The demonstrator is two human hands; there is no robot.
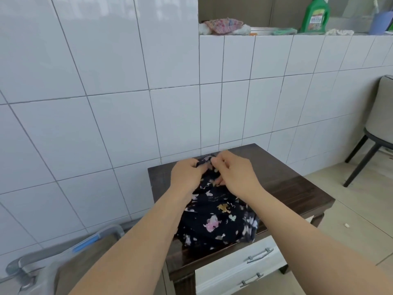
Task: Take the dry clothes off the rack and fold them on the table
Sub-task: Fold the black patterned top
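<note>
Head view, one entry.

Garment: dark, small pastel print, lying bunched on the table, its near hem hanging just over the front edge above a white drawer. Not yet flat; which kind of garment cannot be told.

Left hand: fingers curled, pinching the far edge of the cloth near the wall.

Right hand: fingers curled likewise, gripping the same far edge just beside the left; the two hands nearly touch.

Table: dark wood, set against a white tiled wall.

Also present: a green bottle and a patterned cloth on the ledge above; a chair to the right; a tap at lower left. No rack in view.

Step in hand, as judged: finding and spreading the top edge ahead of the first fold.

Handling note: draw the hands apart along the edge until the cloth is taut, lay it flat, and pull the overhanging hem back onto the top. Thin fabric is likely to wrinkle; smooth with flat palms before creasing.
</note>
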